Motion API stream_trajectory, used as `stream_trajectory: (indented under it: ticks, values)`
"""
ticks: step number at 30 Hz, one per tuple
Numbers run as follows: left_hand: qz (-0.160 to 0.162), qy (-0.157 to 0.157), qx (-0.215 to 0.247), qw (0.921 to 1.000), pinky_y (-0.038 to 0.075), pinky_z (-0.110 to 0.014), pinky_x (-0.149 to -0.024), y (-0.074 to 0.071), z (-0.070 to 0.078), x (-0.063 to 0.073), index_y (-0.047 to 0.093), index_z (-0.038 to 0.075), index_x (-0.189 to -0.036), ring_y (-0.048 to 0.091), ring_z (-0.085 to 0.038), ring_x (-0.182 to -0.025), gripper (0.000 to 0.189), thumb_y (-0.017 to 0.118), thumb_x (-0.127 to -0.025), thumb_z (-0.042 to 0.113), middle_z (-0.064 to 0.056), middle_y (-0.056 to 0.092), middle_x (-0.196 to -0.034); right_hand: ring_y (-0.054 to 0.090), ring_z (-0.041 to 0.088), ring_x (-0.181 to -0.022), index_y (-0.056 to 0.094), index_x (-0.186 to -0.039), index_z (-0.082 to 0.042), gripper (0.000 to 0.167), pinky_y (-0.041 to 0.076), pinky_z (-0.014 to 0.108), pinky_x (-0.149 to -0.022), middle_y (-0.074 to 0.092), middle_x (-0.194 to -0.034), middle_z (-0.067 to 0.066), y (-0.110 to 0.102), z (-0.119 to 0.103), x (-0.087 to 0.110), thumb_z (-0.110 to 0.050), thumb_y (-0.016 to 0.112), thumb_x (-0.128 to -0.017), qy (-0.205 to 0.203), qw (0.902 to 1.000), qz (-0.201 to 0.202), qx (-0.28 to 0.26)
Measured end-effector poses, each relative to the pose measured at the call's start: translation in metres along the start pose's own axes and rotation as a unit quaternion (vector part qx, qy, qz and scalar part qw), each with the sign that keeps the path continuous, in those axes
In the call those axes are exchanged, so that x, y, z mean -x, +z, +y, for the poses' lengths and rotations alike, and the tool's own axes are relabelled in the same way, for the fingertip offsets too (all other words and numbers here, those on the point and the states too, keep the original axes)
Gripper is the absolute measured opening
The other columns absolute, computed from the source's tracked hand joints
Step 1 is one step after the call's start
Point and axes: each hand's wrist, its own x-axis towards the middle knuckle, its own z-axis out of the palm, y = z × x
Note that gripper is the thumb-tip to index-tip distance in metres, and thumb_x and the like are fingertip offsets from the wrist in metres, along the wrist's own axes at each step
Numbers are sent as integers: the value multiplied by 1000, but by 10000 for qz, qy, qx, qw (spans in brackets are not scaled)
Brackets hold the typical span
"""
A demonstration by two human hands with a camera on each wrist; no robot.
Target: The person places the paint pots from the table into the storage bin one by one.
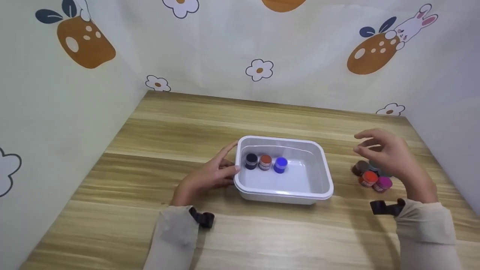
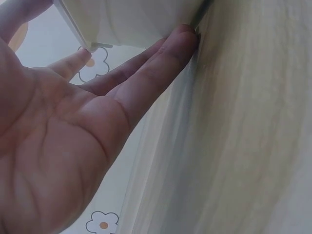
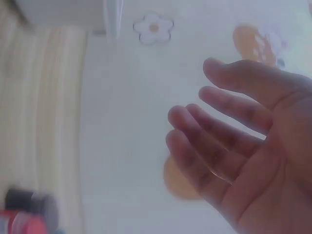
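Note:
A white plastic tub (image 1: 285, 194) stands on the table with three small paint jars inside: a black jar (image 1: 251, 161), a red-brown jar (image 1: 265, 162) and a blue jar (image 1: 280, 165). My left hand (image 1: 210, 174) is at the tub's left side, its thumb at the rim. In the left wrist view, the straight fingers (image 2: 151, 78) touch the tub's outer wall and reach toward its base. Above a cluster of jars to the right hovers my right hand (image 1: 388, 152), fingers loosely bent and holding nothing. It partly hides the cluster.
Bunched together right of the tub are an orange-red jar (image 1: 369, 179), a magenta jar (image 1: 383, 184), a brown jar (image 1: 361, 168) and greyish-teal jars partly covered by the hand. Patterned cloth walls (image 1: 210, 48) border the wooden table (image 1: 131, 176) at the back and sides.

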Motion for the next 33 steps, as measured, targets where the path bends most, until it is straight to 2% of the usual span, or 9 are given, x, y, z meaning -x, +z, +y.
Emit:
stream_trajectory:
  ticks: [2, 6, 8, 13, 16, 20, 23, 28, 33]
  values:
    - [7, 12, -26, 10000, 56, -45, -92, -2, 0, 1, 9, 38, -159, 62, -32, -110, 82, 61, -97, 24, -27, 50, -132, 60, -12, -85, 66, -116, 5, 30, 51, 7, -73, 67, -106, -4, -2, 12, 10, -8, 72, -90, 265, 9996, 99, -37]
    - [-56, 56, -96, 9999, 55, -45, -94, -4, -2, 2, 8, 37, -159, 62, -33, -111, 83, 62, -97, 26, -28, 49, -132, 64, 1, -90, 66, -119, 4, 34, 48, 6, -70, 71, -108, 19, -4, 35, 27, -19, 71, -93, 850, 9961, 45, 251]
    - [-51, 66, -125, 9999, 55, -45, -94, -5, -3, 2, 8, 37, -159, 62, -33, -111, 83, 62, -98, 27, -28, 50, -131, 63, 4, -93, 66, -120, 2, 37, 44, 5, -71, 69, -111, 25, -1, 45, 31, -24, 70, -93, 1043, 9936, -32, 442]
    - [-29, 104, -181, 9998, 55, -45, -94, -7, -5, 2, 7, 35, -159, 61, -33, -112, 82, 61, -98, 27, -27, 50, -131, 56, 1, -85, 66, -120, 4, 38, 42, 9, -69, 68, -113, 26, 9, 62, 33, -22, 71, -93, 1022, 9927, -68, 635]
    - [-70, 137, -143, 9998, 55, -46, -95, -6, -6, 2, 7, 33, -160, 61, -33, -113, 82, 60, -99, 26, -29, 50, -132, 55, 9, -78, 65, -122, 3, 39, 43, 17, -64, 67, -113, 27, 13, 67, 34, -22, 71, -92, 1183, 9908, -127, 652]
    - [-110, 153, -73, 9998, 54, -47, -96, -4, -6, 1, 7, 32, -160, 60, -32, -113, 81, 59, -99, 24, -31, 49, -132, 60, 28, -91, 62, -127, 3, 45, 44, 24, -72, 64, -118, 29, 17, 71, 34, -27, 70, -94, 1462, 9866, -348, 636]
    - [-107, 153, -62, 9998, 54, -47, -95, -3, -5, 0, 8, 32, -160, 60, -33, -112, 80, 60, -99, 25, -32, 49, -132, 58, 38, -106, 62, -128, 4, 45, 46, 35, -84, 63, -121, 31, 19, 73, 34, -23, 70, -93, 1372, 9875, -383, 671]
    - [-116, 153, -89, 9998, 54, -47, -95, -2, -3, -1, 8, 32, -160, 60, -35, -113, 81, 60, -99, 25, -32, 48, -132, 55, 47, -113, 60, -127, 7, 43, 43, 60, -96, 60, -123, 35, 22, 75, 34, -14, 71, -91, 1120, 9901, -306, 790]
    - [-143, 114, -59, 9998, 54, -47, -96, -2, -3, -2, 7, 33, -160, 60, -36, -114, 81, 60, -99, 25, -31, 47, -133, 47, 51, -116, 59, -127, 7, 44, 37, 65, -98, 56, -126, 35, 24, 75, 33, -15, 71, -91, 1212, 9882, -384, 851]
